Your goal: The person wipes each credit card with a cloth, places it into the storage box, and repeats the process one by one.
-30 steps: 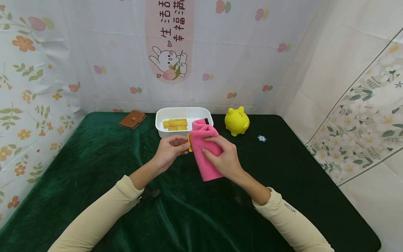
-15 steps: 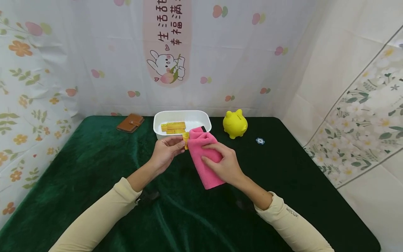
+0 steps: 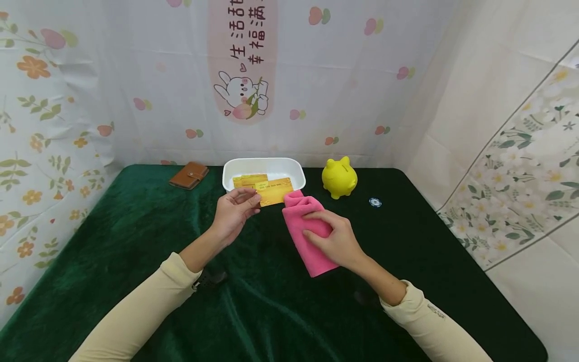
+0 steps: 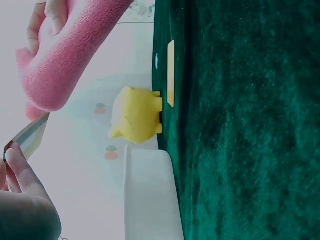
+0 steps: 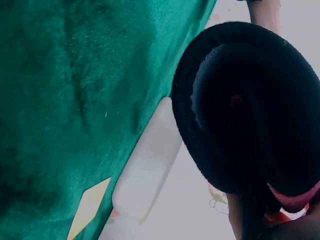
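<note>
My left hand [image 3: 231, 213] pinches a gold bank card [image 3: 274, 191] by its left edge, its printed face toward the head camera. In the left wrist view that card [image 4: 34, 135] shows nearly edge-on. My right hand [image 3: 338, 239] grips a folded pink towel [image 3: 312, 256], whose upper end meets the card's right edge in the head view. The towel's dark inner side [image 5: 185, 125] fills much of the right wrist view. Behind the held card, a white plastic tub [image 3: 296, 173] contains several more gold cards [image 3: 244, 179].
A brown wallet [image 3: 189, 175] lies left of the tub. To the right are a yellow piggy bank [image 3: 339, 177] and a blue-white poker chip [image 3: 375, 202]. Both wrist views show a flat yellowish piece [image 4: 171, 75] on the green tablecloth [image 3: 149, 226].
My left hand has turned the card from nearly edge-on to face the head camera. My right hand and the towel have shifted right, uncovering the card.
</note>
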### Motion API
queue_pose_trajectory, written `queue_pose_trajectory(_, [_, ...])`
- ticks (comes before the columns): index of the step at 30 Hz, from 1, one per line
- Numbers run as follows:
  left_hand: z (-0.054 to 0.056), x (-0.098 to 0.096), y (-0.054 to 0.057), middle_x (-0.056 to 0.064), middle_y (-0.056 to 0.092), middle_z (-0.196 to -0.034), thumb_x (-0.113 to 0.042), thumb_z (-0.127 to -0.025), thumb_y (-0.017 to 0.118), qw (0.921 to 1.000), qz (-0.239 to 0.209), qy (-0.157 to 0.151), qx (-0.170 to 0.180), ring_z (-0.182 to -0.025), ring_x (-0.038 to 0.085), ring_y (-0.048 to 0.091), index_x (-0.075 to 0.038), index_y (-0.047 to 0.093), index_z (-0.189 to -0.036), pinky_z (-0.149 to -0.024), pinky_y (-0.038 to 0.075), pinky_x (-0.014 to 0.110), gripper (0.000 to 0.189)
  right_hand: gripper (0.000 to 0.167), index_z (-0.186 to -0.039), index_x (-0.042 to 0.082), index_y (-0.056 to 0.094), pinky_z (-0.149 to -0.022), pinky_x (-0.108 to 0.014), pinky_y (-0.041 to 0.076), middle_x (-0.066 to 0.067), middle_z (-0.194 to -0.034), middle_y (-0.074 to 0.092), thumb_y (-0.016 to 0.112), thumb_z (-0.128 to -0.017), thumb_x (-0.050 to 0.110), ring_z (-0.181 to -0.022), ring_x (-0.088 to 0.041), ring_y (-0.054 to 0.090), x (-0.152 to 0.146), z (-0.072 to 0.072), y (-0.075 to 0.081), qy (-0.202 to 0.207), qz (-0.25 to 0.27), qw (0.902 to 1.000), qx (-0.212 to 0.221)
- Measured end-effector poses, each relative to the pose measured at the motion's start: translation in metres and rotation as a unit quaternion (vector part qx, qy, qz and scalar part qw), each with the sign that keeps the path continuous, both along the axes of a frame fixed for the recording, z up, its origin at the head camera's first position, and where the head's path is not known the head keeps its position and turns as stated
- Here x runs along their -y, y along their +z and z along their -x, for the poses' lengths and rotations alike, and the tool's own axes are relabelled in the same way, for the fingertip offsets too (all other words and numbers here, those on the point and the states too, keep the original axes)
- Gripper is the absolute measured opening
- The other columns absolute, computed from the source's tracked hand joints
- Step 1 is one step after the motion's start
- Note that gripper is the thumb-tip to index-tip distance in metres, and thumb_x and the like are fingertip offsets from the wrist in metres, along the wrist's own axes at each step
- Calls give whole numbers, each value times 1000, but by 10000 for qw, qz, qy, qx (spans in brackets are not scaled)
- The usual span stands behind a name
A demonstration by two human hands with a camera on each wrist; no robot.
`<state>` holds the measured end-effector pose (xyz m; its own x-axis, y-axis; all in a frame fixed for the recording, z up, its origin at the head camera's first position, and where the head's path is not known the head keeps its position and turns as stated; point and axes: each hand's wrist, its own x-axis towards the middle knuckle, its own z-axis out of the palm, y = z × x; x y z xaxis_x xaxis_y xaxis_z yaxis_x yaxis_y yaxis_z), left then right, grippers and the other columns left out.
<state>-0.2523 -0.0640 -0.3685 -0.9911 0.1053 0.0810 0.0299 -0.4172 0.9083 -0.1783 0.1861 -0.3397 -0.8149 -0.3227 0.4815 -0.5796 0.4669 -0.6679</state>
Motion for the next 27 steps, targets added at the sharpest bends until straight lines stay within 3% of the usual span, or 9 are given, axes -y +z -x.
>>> queue_pose_trajectory(3, [0, 1, 1, 1, 71, -92, -3, -95, 65, 9999, -81, 47, -37, -77, 13, 67, -13, 65, -96, -71, 57, 24, 10, 29, -112, -4, 67, -69, -28, 57, -18, -110, 68, 75, -84, -5, -83, -26, 67, -4, 1, 0, -42, -48, 10000, -18])
queue_pose_trajectory(9, [0, 4, -1, -1, 73, -91, -1, -94, 66, 9996, -41, 150, -234, -75, 13, 68, -14, 72, -97, -69, 57, 24, 15, 32, -115, 0, 68, -68, -29, 57, -17, -112, 68, 76, -84, -1, -84, -27, 67, -20, 19, -23, -215, -97, 9997, 91])
queue_pose_trajectory(12, [1, 5, -3, -1, 73, -95, -1, -93, 67, 9992, 193, 156, -326, -77, 13, 68, -3, 73, -107, -70, 57, 25, 15, 34, -117, 4, 68, -68, -29, 56, -14, -114, 68, 78, -85, 4, -86, -26, 66, -26, 23, -30, -266, -62, 9995, 166])
queue_pose_trajectory(17, [2, 6, -5, 1, 69, -102, -2, -95, 66, 9962, 737, 25, -472, -84, 12, 66, 14, 61, -121, -72, 56, 24, 31, 32, -117, 10, 69, -68, -30, 56, -9, -114, 68, 78, -86, 11, -85, -22, 65, -32, 24, -30, -264, 13, 9994, 213])
queue_pose_trajectory(27, [3, 9, -8, 18, 67, -119, -4, -95, 66, 9840, 1590, -164, -791, -86, 10, 65, 10, 63, -123, -74, 55, 23, 31, 31, -116, 10, 68, -64, -31, 57, -10, -110, 69, 78, -87, 10, -79, -24, 65, -43, 24, -23, -710, -34, 9973, 196])
